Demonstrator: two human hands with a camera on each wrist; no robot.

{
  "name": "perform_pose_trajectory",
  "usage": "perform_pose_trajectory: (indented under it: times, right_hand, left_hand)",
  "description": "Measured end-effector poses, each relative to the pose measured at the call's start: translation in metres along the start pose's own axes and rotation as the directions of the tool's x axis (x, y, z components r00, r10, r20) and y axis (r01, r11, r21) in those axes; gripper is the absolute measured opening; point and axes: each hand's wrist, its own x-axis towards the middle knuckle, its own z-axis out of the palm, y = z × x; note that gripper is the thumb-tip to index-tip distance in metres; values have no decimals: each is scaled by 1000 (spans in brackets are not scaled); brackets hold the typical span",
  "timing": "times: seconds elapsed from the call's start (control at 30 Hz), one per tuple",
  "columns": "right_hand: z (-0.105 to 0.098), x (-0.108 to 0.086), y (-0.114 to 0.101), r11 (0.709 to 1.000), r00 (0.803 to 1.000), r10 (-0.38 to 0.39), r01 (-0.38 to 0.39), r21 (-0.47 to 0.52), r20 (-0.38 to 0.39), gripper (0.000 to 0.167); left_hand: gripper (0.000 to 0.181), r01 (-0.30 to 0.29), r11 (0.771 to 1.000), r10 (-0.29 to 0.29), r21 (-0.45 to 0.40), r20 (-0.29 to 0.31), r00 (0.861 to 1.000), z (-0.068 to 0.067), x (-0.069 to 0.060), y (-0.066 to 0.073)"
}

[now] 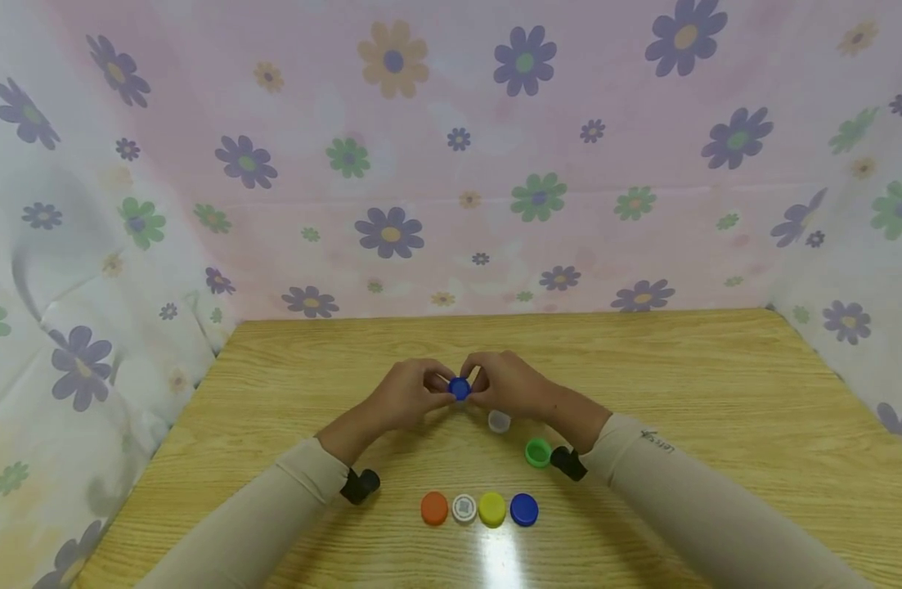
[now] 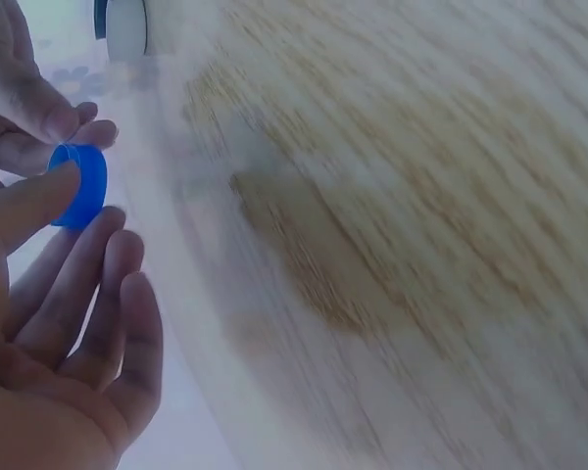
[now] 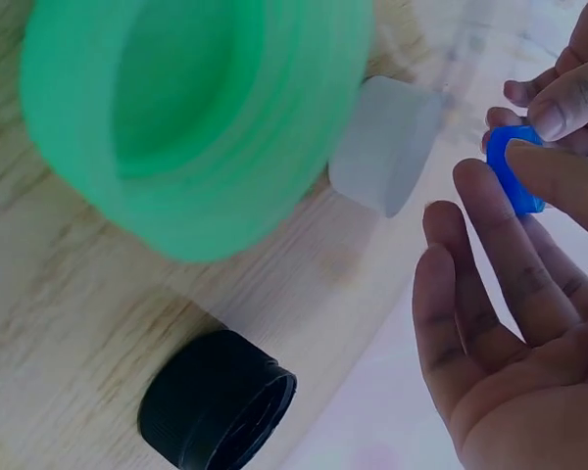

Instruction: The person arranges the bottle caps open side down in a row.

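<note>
I read "Lets" on the right sleeve [image 1: 704,495] from the head feed, the rest blurred; the print on the white cap [image 1: 464,509] is illegible. The left hand [image 1: 406,398] and right hand [image 1: 513,388] are together, angled inward, thumbs and fingers pinching the small blue cap [image 1: 459,388] between them over the table [image 1: 664,360]

I see a small, shallow blue bottle cap [image 1: 459,388] in the lower middle of the head view, pinched from either side by the left hand [image 1: 408,397] and right hand [image 1: 508,384]. Its round face turns toward the head camera; both wrist views show its curved wall.
</note>
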Motion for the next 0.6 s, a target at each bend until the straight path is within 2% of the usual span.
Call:
perform_pose_trajectory:
  times: [0.1,0.17,0.27,0.4,0.47,0.6]
  right_hand:
    - [-2,-2,0,999,1000,15,-15,46,1,26]
    - [-3,-3,0,997,999,32,-32,66,-1,23]
    - [-5,-4,-1,994,998,61,-60,92,-7,18]
    - [-8,-5,-1,989,998,60,-58,138,-9,20]
    - [-10,-6,-1,985,999,54,-52,162,-9,20]
    - [-9,-8,-1,979,999,44,-40,199,-16,18]
  left_hand:
    - [22,-23,1000,22,-17,-27,999,1,-1,1]
    - [22,-49,999,49,5,-43,998,2,-1,2]
    - [20,-104,991,111,89,-73,991,4,-2,3]
    - [19,-164,965,189,206,-105,976,6,-4,6]
    - [18,-173,957,203,231,-112,973,7,-5,8]
    - [17,-166,962,192,218,-105,976,7,-6,9]
